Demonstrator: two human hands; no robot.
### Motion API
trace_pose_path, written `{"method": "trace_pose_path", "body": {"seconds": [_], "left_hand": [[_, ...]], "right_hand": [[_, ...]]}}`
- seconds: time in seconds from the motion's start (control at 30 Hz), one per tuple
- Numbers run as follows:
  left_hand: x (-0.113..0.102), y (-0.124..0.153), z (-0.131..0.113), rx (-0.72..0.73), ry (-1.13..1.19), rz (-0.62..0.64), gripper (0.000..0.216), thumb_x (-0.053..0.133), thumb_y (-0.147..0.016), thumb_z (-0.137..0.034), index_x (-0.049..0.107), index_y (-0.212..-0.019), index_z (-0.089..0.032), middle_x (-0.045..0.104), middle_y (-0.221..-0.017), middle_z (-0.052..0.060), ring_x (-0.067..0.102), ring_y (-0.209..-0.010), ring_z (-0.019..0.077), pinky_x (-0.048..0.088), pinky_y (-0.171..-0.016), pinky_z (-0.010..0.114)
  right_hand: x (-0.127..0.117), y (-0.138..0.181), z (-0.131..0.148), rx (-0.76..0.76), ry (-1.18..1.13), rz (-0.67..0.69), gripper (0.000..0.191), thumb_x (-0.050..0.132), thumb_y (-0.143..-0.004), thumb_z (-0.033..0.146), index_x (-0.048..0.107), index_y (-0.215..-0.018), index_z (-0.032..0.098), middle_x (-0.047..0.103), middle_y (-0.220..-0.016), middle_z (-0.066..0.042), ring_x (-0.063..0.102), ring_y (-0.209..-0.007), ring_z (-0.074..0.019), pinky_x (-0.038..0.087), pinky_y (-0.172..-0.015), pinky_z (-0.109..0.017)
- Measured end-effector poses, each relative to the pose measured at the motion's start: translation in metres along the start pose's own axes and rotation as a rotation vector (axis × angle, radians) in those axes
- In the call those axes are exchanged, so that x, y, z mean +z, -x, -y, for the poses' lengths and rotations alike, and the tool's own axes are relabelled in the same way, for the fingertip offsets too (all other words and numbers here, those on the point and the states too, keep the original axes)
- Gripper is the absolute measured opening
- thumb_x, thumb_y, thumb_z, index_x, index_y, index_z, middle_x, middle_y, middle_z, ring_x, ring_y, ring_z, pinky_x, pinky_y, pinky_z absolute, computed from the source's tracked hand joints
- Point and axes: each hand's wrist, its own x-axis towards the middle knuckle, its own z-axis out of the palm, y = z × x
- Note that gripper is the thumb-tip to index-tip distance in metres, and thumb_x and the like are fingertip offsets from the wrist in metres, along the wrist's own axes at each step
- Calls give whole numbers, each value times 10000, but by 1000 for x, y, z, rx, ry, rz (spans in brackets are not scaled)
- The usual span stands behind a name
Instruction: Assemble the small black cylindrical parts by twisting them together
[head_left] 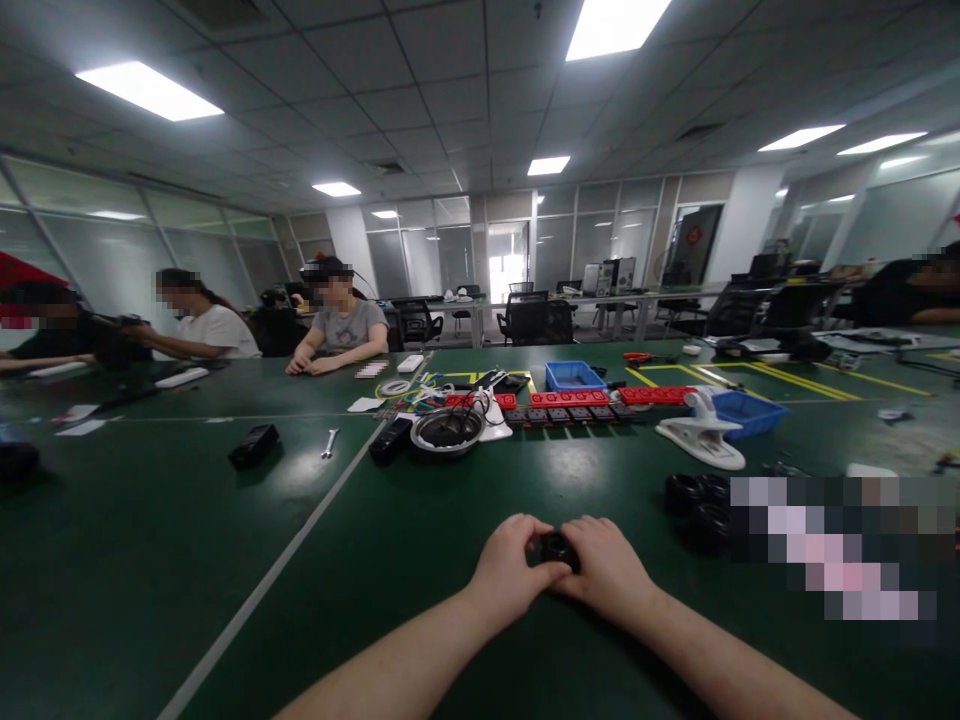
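One small black round part (556, 548) is held between two hands low over the green table (450, 520). The left hand (508, 568) and the right hand (609, 566) are both curled closed around it, so most of it is covered by fingers. Three similar black rings (697, 500) are seen near the right hand, partly cut off by a blurred patch. Farther off, one metal bowl (448, 431), one white clamp (701, 437), one wrench (328, 442) and two blue trays (574, 376) are laid out.

Left hand (508, 572) and right hand (609, 568) meet, fingers (525, 528) curled inward.
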Motion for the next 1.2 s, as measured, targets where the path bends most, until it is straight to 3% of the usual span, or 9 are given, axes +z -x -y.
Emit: {"method": "trace_pose_path", "body": {"seconds": [0.1, 0.2, 0.37, 0.57, 0.73, 0.83, 0.97, 1.1, 1.2], "left_hand": [[-4, -2, 0, 80, 15, 28, 285, 663, -654, -195, 582, -927, -203, 558, -891, 16, 502, -853, 184, 388, -747, 287], [-8, -3, 1, 148, -15, 39, 288, 645, -673, -184, 572, -950, -214, 556, -926, 19, 487, -917, 195, 377, -801, 303], [-10, -4, 3, 158, -10, 80, 285, 639, -682, -194, 570, -957, -215, 557, -942, 17, 492, -923, 189, 382, -805, 297], [-6, -2, 1, 55, -41, 4, 300, 717, -599, -242, 586, -864, -190, 548, -866, 10, 500, -847, 190, 388, -726, 287], [-2, 1, -2, 8, -71, -52, 288, 717, -591, -258, 573, -828, -179, 526, -827, 5, 490, -805, 184, 382, -700, 285], [-3, 1, -1, 52, -29, -7, 292, 678, -631, -217, 574, -903, -195, 530, -869, 10, 486, -815, 177, 384, -718, 282], [-4, -1, 2, 63, 57, 38, 501, 642, -661, -173, 480, -1133, -229, 526, -953, 19, 492, -814, 163, 394, -716, 270], [-5, -2, 2, 122, 54, 83, 334, 629, -683, -181, 568, -1007, -232, 531, -918, 10, 492, -834, 165, 386, -719, 262], [-6, -2, 1, 94, 46, 76, 320, 653, -659, -187, 578, -969, -220, 528, -909, 8, 488, -828, 165, 382, -702, 255]], "right_hand": [[-3, 1, -1, -36, -83, 0, 402, 642, -620, 452, 550, -888, 167, 568, -875, -78, 491, -827, -244, 343, -726, -350], [-9, -1, -7, -101, -273, 105, 409, 651, -631, 332, 525, -987, 174, 554, -946, -69, 482, -881, -228, 360, -767, -336], [-16, -6, -19, -131, -482, 254, 253, 607, -665, 213, 554, -905, 156, 555, -890, -44, 500, -828, -191, 384, -731, -295], [-6, -4, -12, 18, -273, 124, 265, 680, -603, 336, 512, -706, 158, 538, -737, -20, 488, -687, -170, 347, -580, -251], [-4, 2, 2, 8, -42, 9, 322, 637, -638, 432, 541, -774, 156, 568, -781, -57, 497, -747, -219, 344, -660, -321], [-7, 3, 0, -42, -153, 30, 386, 640, -640, 409, 543, -921, 163, 563, -907, -71, 495, -837, -231, 358, -723, -334], [-17, -1, -12, -126, -397, 189, 358, 641, -643, 279, 552, -971, 162, 555, -945, -57, 494, -883, -210, 373, -779, -313], [-23, -6, -19, -138, -544, 291, 243, 600, -652, 180, 575, -891, 148, 554, -902, -36, 507, -820, -176, 391, -717, -267], [-17, -7, -16, -60, -507, 256, 213, 625, -629, 204, 561, -823, 144, 550, -821, -20, 507, -755, -163, 382, -645, -245]]}}
